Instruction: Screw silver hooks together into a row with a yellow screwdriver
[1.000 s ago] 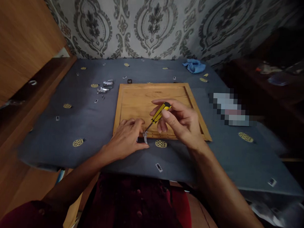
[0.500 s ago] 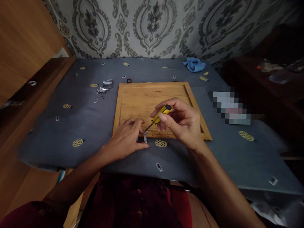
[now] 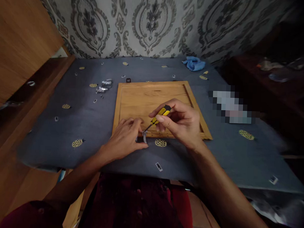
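A wooden cabinet door (image 3: 152, 104) lies flat on the table, its raised frame facing up. At its near edge, left of the middle, sits a metal hinge (image 3: 144, 136). My left hand (image 3: 126, 134) rests on the door's edge, thumb and fingers closed around the hinge and partly hiding it. My right hand (image 3: 181, 120) grips a yellow and black screwdriver (image 3: 162, 115) by its handle. The screwdriver slants down to the left, its tip at the hinge beside my left fingertips. Whether a screw is under the tip I cannot make out.
More metal hinges (image 3: 103, 87) and small screws (image 3: 101, 97) lie on the table left of the door. A blue cloth (image 3: 194, 63) is at the back right. A dark square piece (image 3: 128, 80) lies behind the door. The grey patterned tablecloth (image 3: 91, 125) covers the table.
The view has shifted very slightly. Both hands stay in place, and the screwdriver's handle looks slightly turned in my right fingers.
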### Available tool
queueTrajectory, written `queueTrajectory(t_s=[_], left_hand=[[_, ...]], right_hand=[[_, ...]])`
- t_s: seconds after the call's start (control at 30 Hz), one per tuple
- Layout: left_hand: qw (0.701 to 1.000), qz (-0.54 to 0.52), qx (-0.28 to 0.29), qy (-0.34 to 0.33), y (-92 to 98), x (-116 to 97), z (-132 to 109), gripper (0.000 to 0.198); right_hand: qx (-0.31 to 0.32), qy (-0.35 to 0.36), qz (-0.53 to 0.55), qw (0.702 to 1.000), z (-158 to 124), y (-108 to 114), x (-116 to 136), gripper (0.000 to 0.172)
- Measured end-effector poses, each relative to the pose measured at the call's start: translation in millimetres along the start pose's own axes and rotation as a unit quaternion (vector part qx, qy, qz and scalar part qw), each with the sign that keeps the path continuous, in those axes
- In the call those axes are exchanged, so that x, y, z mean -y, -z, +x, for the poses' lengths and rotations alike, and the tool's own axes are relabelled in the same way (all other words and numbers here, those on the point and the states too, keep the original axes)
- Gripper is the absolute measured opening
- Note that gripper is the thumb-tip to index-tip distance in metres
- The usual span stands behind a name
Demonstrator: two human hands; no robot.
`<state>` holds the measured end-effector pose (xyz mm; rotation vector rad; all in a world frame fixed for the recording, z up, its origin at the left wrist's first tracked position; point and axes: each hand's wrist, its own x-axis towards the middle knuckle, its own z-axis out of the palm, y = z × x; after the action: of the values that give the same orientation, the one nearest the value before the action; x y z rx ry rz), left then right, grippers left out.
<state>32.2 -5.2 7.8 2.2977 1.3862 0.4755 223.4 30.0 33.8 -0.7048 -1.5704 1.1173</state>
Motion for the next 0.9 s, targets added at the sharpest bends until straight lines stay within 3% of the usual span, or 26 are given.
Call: queueTrajectory(t_s=[0.2,0.4,0.47,0.9], left_hand=[[1.000,0.001,0.006,0.000,0.9,-0.9,1.0,0.053],[1.000,0.004,0.004,-0.002,0.9,-1.2,0.6,0.058],[1.000,0.005,0.007,-0.002,0.8,-0.9,0.5,0.060],[1.000,0.000,0.011,0.003,2.0,-1.9,1.4,0.059]], right_hand=[[0.024,0.005,0.005,1.000,-1.8,-0.3,-0.7,0.023],[-0.074,0.085,0.018,0.994,-2.7,-7.5,-1.0,0.019],[-0.090,0.078,0.004,0.993,-2.0,-7.2,0.2,0.021],[-0.056,0.030,0.004,0.998,-1.7,-6.7,-4.8,0.026]])
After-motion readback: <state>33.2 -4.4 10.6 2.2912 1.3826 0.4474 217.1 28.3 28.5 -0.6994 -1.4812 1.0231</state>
